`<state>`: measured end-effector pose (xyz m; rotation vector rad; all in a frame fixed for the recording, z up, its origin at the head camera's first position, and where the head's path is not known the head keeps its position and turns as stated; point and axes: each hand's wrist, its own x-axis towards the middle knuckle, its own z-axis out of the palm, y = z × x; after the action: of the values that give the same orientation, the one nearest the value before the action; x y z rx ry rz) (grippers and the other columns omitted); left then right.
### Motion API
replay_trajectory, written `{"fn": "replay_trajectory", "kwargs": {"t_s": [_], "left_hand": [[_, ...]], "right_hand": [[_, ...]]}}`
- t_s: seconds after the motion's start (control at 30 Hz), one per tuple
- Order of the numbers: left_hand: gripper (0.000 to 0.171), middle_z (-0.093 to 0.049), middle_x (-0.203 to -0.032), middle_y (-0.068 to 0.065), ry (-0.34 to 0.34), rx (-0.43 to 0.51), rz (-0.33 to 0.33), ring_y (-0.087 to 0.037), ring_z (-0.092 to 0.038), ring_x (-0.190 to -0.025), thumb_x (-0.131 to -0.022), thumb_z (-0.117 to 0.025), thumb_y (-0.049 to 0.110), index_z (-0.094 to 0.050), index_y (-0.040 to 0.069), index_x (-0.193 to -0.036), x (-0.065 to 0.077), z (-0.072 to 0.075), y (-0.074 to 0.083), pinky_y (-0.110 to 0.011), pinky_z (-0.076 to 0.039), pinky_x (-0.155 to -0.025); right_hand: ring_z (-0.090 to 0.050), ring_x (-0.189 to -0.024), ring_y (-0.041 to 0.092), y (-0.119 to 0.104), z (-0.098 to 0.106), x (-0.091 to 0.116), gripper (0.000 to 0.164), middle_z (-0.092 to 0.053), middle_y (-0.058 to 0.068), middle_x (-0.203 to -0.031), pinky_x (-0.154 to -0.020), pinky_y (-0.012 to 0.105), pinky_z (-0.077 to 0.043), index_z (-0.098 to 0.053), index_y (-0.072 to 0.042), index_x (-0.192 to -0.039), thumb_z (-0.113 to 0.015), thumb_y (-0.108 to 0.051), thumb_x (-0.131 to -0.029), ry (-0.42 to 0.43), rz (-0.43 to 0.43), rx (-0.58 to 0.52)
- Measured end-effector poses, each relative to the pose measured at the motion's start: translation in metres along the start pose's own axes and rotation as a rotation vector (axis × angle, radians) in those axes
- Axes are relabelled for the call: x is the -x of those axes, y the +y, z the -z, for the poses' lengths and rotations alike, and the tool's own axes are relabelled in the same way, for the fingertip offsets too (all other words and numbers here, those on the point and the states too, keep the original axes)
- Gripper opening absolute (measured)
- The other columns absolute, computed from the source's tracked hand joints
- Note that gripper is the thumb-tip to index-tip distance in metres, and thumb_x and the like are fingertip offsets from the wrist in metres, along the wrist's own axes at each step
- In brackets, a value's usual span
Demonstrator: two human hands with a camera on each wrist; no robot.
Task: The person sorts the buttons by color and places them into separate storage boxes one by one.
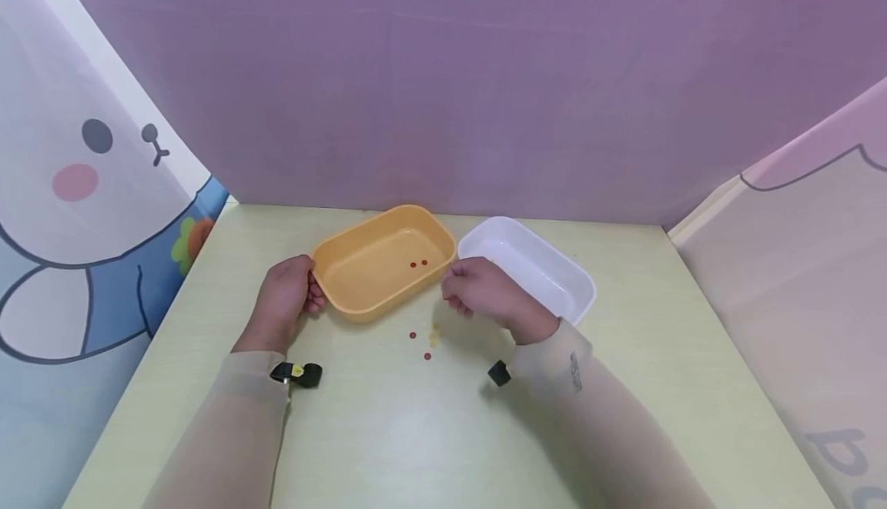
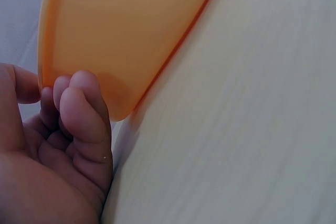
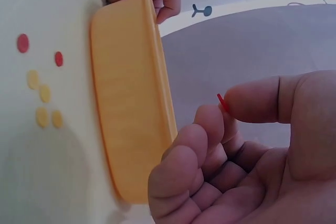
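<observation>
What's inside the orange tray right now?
Two small red discs lie inside the orange tray, toward its right end. The near wall hides its own inner face.

Left hand [image 1: 284,293]: one, bare; gripping, its fingers [image 2: 81,114] bent and its thumb [image 2: 26,85] set to the far side of them; the hand's back partly turned up. Left forearm [image 1: 215,447]: in a pale sleeve, reaching forward and slightly inward behind that hand. Right hand [image 1: 488,293]: one, bare; raised, well apart to the right of the left and about level with it; tips of thumb and forefinger pinching, other fingers curled beneath. Right forearm [image 1: 610,416]: similarly sleeved, slanting inward behind its hand.
</observation>
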<state>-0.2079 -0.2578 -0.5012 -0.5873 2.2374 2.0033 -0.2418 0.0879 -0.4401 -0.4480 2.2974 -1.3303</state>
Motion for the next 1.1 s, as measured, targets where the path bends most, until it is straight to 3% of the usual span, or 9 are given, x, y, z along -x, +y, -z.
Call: {"fn": "replay_trajectory", "kwargs": {"t_s": [1.1], "left_hand": [[0.040, -0.065, -0.079, 0.002, 0.001, 0.025, -0.004, -0.015, -0.065, -0.068, -0.113, -0.038, 0.034, -0.060, 0.001, -0.111, 0.001, 0.005, 0.000, -0.029, -0.061, -0.063]], "right_hand": [[-0.058, -0.068, 0.019, -0.046, 0.020, -0.035, 0.022, -0.063, 0.005, -0.073, -0.062, 0.030, -0.056, -0.066, -0.007, -0.081, -0.058, -0.014, -0.100, 0.065, -0.050, 0.023]]}}
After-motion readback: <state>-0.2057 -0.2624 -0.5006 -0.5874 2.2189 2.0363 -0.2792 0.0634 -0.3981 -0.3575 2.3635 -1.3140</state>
